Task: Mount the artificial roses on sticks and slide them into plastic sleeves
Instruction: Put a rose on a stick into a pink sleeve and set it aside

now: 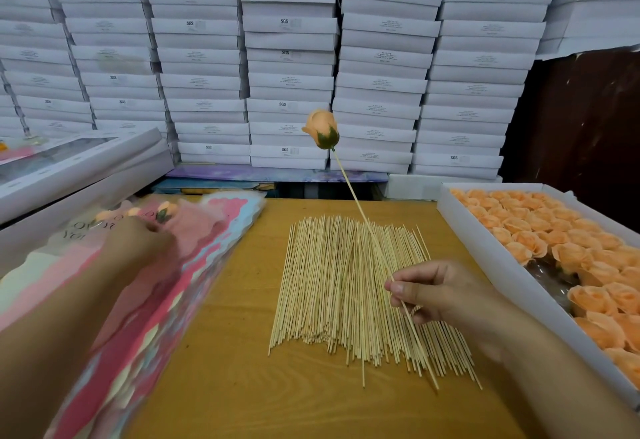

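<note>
Stacked white boxes [291, 57] fill the upper half of the frame, rising in columns behind the table [242, 352], whose yellow-brown top occupies the lower centre. At the upper left, more flat boxes [79, 175] lie slanted, one with a clear window. Along the right edge a long white tray [491, 258] holds rows of orange rose heads [540, 227], packed side by side, with a bare patch of clear film near its middle. At the left, a fanned pile of plastic sleeves [194, 265] printed in pink, pale blue and cream runs from mid-left to the lower left; it is blurred, and a few sleeved roses [162, 211] appear to lie at its upper end. In the centre of the table lies a broad heap of loose sticks [332, 282], roughly parallel, pointing away from the viewer. The left hand [138, 248] rests on the sleeve pile near its upper end, fingers bent onto the top sleeve; blur prevents telling whether it pinches the film. The right hand [429, 289], at lower right over the heap, pinches one stick [360, 210] between thumb and curled fingers near its lower part. This stick slants up to centre frame, where an orange rose [321, 128] with a green calyx sits mounted on its tip, held in the air before the boxes.
</note>
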